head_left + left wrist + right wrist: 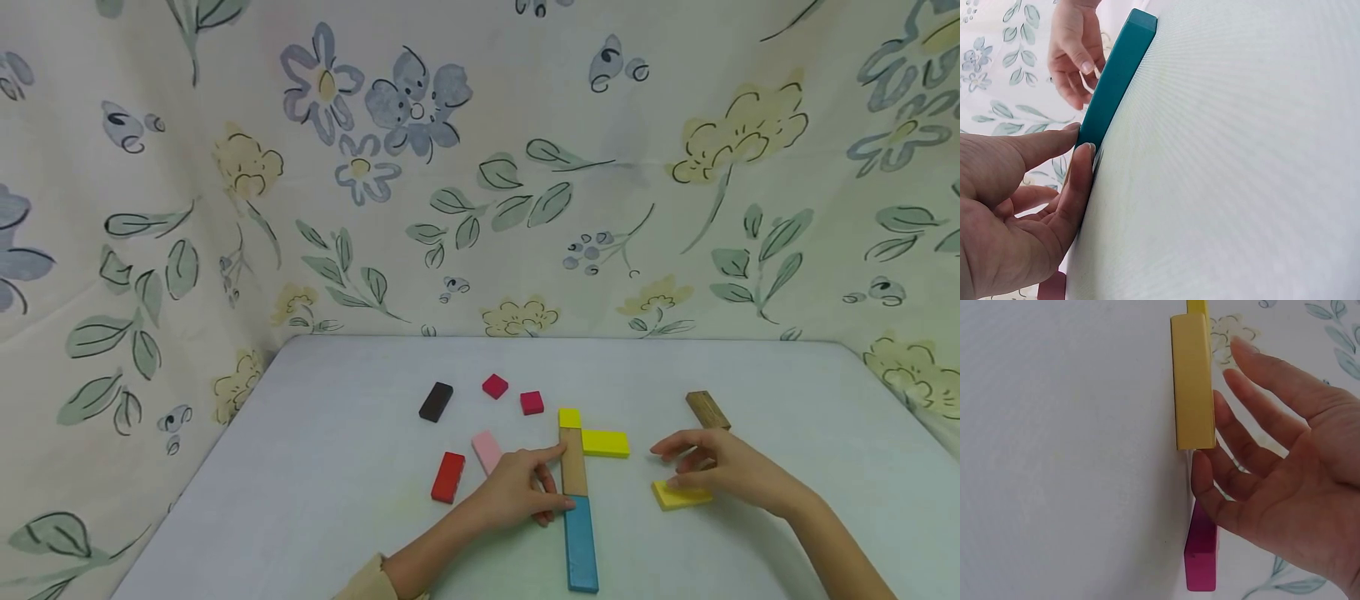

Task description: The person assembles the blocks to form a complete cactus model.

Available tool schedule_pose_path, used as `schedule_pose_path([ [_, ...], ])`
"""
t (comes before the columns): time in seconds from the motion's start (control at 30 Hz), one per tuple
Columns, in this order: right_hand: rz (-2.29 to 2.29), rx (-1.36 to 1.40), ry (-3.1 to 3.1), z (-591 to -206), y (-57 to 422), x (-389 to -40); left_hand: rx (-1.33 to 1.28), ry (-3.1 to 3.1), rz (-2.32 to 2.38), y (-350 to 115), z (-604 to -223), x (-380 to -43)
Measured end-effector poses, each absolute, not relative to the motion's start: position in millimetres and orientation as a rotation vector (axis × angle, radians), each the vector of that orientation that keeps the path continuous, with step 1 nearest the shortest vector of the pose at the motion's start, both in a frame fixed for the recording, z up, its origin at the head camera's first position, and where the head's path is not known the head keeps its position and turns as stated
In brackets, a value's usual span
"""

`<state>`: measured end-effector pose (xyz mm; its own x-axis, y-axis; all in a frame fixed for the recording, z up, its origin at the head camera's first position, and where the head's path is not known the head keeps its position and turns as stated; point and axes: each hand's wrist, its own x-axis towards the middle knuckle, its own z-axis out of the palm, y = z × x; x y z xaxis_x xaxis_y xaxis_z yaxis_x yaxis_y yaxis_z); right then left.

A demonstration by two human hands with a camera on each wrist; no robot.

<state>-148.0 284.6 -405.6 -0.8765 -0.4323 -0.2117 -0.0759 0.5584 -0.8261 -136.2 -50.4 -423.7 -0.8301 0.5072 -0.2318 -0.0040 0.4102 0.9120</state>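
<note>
My left hand [517,487] touches the upright row of blocks from its left side. Its index fingertip is at the tan block [573,467], and its thumb tip meets the upper end of the blue block [581,550]. A small yellow square block [569,417] caps the row, and a longer yellow block [606,443] juts right from its upper part. My right hand [727,471], fingers loosely bent, hovers at a separate yellow block [681,497]. In the right wrist view the fingers lie beside the yellow block [1193,381]; contact is unclear.
Left of the row lie a red block [448,477], a pink block [487,450] partly behind my hand, a black block [437,402] and two small crimson blocks [495,386]. A brown block [707,409] lies beyond my right hand. Floral cloth [480,208] hangs behind the white table [300,517].
</note>
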Motion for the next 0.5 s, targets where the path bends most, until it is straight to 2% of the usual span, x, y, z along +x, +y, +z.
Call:
schedule_pose_path([
  [0.5, -1.224, -0.637, 2.330, -419, 298, -146, 0.430, 2.194, 1.417, -50, -423, -135],
])
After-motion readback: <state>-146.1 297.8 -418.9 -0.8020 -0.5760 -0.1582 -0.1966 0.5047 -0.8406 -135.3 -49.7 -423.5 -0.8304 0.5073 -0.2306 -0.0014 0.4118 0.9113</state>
